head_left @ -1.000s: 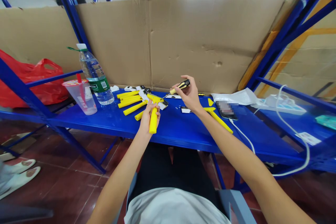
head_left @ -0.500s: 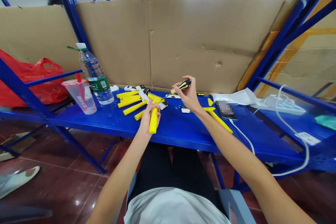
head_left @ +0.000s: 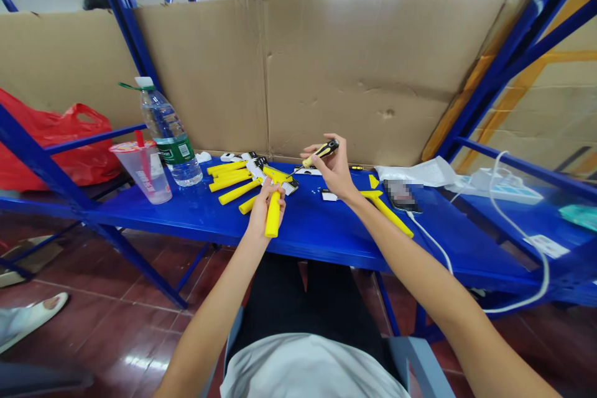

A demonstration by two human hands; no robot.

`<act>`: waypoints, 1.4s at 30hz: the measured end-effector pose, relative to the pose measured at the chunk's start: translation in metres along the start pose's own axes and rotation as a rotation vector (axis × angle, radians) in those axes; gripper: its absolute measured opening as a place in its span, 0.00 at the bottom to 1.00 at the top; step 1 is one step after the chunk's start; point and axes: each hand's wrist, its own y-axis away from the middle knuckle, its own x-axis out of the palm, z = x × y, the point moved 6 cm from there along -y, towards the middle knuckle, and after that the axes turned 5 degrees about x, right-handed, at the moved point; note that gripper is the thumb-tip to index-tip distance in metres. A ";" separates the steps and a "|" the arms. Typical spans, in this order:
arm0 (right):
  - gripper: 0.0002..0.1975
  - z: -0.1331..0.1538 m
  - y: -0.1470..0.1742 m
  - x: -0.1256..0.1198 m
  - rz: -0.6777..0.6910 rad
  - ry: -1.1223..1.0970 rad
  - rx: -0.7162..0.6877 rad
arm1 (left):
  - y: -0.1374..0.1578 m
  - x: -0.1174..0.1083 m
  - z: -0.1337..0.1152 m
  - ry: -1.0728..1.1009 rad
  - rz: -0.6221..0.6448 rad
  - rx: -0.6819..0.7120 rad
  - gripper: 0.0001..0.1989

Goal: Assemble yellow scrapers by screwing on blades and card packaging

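My left hand (head_left: 262,206) is closed around a yellow T-shaped handle (head_left: 272,219), whose crosspiece points away from me above the table. In my right hand (head_left: 339,173) is a screwdriver (head_left: 321,152) with a black and cream grip. Its thin shaft slants down to the left, and the tip meets the right end of the crosspiece. Whether it sits in a screw is too small to tell. Left of my left hand, several more yellow handles (head_left: 237,191) lie side by side, with black-and-white pieces at their far ends. Another yellow T-shaped handle (head_left: 392,216) rests beyond my right forearm.
A water bottle (head_left: 175,149) and a plastic cup with a straw (head_left: 148,177) stand at the left of the blue table (head_left: 312,230). To the right are a phone (head_left: 401,196) on a white cable and a power strip (head_left: 508,189). Cardboard (head_left: 345,68) walls the back.
The screwdriver grip and the fingers of my right hand have shifted very slightly. My left hand and the yellow handle stay in place.
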 end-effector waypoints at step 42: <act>0.39 0.003 0.002 -0.012 -0.132 0.016 -0.030 | 0.001 0.002 0.003 -0.022 0.011 -0.026 0.27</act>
